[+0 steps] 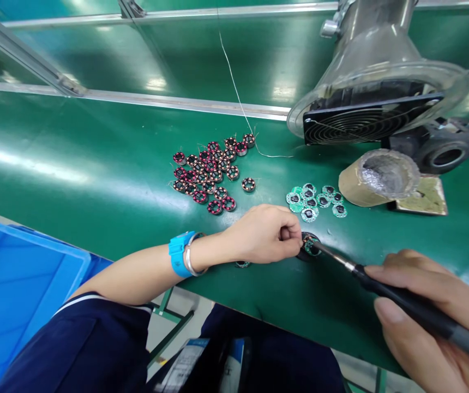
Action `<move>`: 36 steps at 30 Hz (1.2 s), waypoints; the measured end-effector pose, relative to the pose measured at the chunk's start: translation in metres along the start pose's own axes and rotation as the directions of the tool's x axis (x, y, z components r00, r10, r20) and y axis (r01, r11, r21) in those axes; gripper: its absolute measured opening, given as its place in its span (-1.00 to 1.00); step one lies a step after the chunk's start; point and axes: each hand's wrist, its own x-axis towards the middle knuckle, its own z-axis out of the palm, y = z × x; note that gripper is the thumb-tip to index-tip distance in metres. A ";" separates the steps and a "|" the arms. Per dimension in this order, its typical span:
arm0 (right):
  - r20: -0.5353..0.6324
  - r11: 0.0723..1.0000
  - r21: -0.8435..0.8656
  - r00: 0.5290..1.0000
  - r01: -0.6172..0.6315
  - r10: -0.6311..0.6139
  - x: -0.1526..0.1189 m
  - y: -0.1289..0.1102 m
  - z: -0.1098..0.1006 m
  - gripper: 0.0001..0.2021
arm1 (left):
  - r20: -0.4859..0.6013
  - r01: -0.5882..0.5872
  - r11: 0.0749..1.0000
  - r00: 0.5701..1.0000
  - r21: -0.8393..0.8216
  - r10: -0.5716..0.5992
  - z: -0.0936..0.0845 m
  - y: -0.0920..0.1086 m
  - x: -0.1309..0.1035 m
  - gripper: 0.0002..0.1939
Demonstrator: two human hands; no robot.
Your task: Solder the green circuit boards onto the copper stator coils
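My right hand (426, 311) grips a black-handled soldering iron (406, 300), its metal tip touching a small round green circuit board (311, 245) in a dark round holder. My left hand (265, 234) is closed at the left edge of that board, the fingertips pinched by it; what they pinch is too small to make out. Behind the left hand lies a pile of copper-wound motor coils (208, 169). Several round green boards with black centres (308, 214) lie just beyond the holder. A thin solder wire (236, 90) hangs down to the table.
A fume extractor (361, 117) with a fan grille overhangs the back right. Below it stand a cardboard tube (361, 180) and a yellowish sponge block (422, 196). A blue bin (25, 311) is at the left, beside the green table (95, 185). Metal rails run along the back.
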 end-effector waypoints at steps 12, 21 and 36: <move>-0.061 0.989 0.023 0.987 0.147 -0.146 0.011 0.003 0.003 -0.79 | 0.024 0.023 0.999 0.999 0.025 -0.024 -0.001 0.001 0.000 -0.94; -0.129 0.979 -0.028 0.971 0.201 -0.203 0.013 0.011 0.002 -0.68 | 0.008 0.065 0.998 0.998 0.006 -0.065 -0.001 0.003 -0.001 -0.94; -0.096 0.895 -0.395 0.960 0.206 -0.263 0.017 0.033 0.022 -0.75 | 0.018 0.039 0.999 0.999 -0.026 -0.038 0.001 -0.001 -0.001 -0.91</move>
